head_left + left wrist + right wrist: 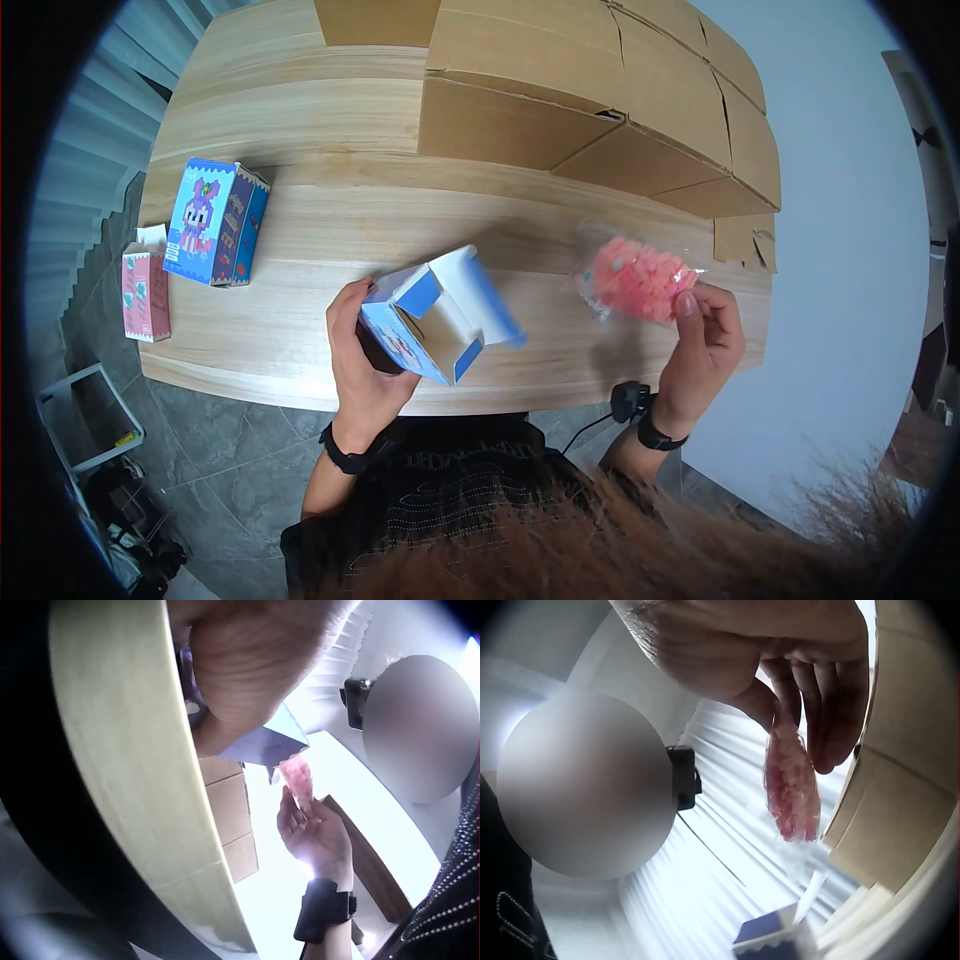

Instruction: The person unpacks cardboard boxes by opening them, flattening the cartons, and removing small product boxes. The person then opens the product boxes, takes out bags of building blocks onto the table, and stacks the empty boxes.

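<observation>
My left hand [365,365] grips a small blue box [420,325] from its left side, over the front of the table. The box is tilted with its open end toward the right, flaps spread, and its bare inside shows. Off to the right, my right hand [705,345] pinches a clear plastic bag [640,280] of pink pieces between thumb and fingers. In the right wrist view the bag [791,784] hangs from the fingertips, with the blue box [769,930] below it. The left wrist view shows the box's underside [262,742] beyond the left hand.
A blue box with a pixel figure [210,222] stands on the wooden table [330,200] at left, beside a pink box [147,290] with its top flap up. Large cardboard boxes [530,60] line the back right. A white stool-like frame [90,415] stands on the floor.
</observation>
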`<state>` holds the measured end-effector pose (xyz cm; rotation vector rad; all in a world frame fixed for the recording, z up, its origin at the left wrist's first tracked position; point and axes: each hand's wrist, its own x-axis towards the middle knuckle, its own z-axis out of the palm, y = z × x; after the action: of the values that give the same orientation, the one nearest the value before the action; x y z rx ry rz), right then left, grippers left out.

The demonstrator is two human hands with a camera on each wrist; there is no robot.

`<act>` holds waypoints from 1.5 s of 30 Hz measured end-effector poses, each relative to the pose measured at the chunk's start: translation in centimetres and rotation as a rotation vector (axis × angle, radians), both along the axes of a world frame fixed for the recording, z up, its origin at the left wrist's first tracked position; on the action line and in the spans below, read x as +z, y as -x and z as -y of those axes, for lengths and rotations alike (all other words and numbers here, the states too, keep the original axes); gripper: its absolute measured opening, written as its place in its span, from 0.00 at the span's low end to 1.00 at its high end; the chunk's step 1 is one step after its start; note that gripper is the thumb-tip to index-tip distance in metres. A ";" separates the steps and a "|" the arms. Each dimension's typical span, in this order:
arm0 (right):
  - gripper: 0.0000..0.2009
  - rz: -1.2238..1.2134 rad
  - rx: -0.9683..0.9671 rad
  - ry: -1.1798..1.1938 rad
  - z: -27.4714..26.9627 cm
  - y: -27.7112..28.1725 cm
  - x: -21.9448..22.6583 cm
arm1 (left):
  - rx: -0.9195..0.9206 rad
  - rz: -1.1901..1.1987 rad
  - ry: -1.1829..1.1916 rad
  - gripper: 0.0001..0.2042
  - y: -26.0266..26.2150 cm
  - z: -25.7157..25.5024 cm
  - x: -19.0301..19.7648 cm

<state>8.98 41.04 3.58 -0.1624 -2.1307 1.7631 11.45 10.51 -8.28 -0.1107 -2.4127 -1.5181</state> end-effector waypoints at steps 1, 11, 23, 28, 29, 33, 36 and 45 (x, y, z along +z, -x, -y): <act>0.05 0.006 -0.066 -0.066 -0.3 0.1 -0.1 | -0.002 0.002 -0.011 0.52 0.0 0.0 -0.1; 0.14 0.175 -0.205 -0.605 -2.7 1.8 -4.8 | -0.024 0.023 -0.122 0.52 -0.1 0.2 -1.0; 0.34 0.308 0.207 -0.930 -1.9 -1.6 -4.5 | -0.058 -0.002 -0.074 0.52 0.1 0.6 -0.4; 0.32 0.246 0.159 -0.821 -3.2 -2.5 -4.6 | -0.052 -0.006 -0.116 0.53 0.2 0.8 -1.1; 0.31 0.323 0.117 -0.699 -3.2 -2.6 -4.3 | -0.047 -0.027 -0.075 0.53 0.4 1.1 -0.3; 0.25 0.262 0.108 -0.855 -5.2 -2.9 -6.5 | -0.039 -0.040 -0.161 0.49 -0.1 1.5 0.6; 0.23 0.269 0.070 -0.892 -5.3 -3.1 -7.4 | 0.073 -0.035 -0.120 0.51 -1.1 3.8 1.8; 0.24 0.303 0.105 -0.721 -6.6 -3.3 -9.3 | 0.842 -0.104 0.222 0.44 -1.9 22.3 8.7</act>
<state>12.24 47.67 -5.73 -0.1276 -2.8912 0.9548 13.30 -11.81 0.47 0.6745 -2.0978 -0.8316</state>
